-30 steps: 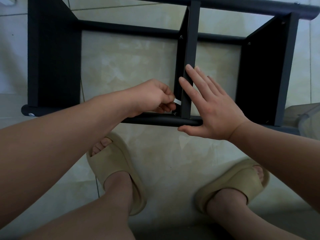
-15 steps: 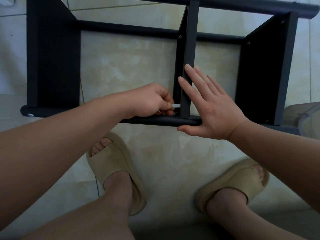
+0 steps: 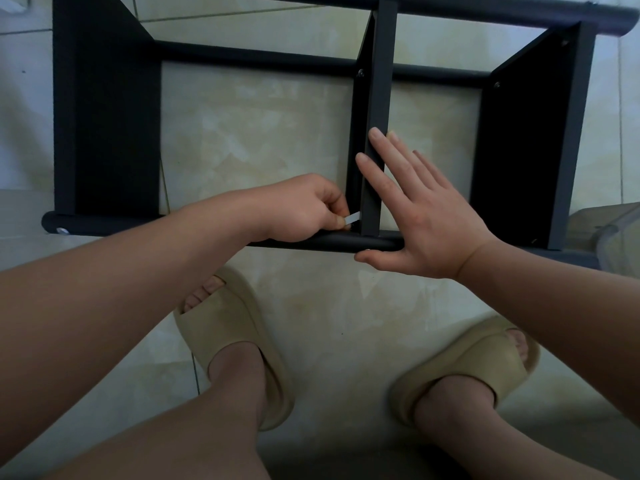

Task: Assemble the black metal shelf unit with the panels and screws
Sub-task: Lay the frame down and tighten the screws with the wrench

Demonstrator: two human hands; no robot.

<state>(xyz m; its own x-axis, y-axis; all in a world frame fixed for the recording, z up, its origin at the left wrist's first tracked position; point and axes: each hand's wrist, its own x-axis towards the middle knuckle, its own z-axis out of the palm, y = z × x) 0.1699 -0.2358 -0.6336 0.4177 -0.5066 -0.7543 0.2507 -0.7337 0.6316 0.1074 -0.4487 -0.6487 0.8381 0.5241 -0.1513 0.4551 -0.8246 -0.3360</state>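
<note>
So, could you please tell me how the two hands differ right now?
The left hand is curled, pinching a small silver tool; the right hand is flat with straight fingers. The left hand works at the foot of the middle panel; the right hand lies along its side, thumb against the front tube. Both are at that panel.

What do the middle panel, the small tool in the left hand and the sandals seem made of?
The middle panel: probably coated metal, matte black, thin with a folded edge. The small tool, pinched by the left hand: likely bare metal, pale and silvery. The sandals: seemingly foam or rubber, matte beige, thick rounded moulded shape.
</note>
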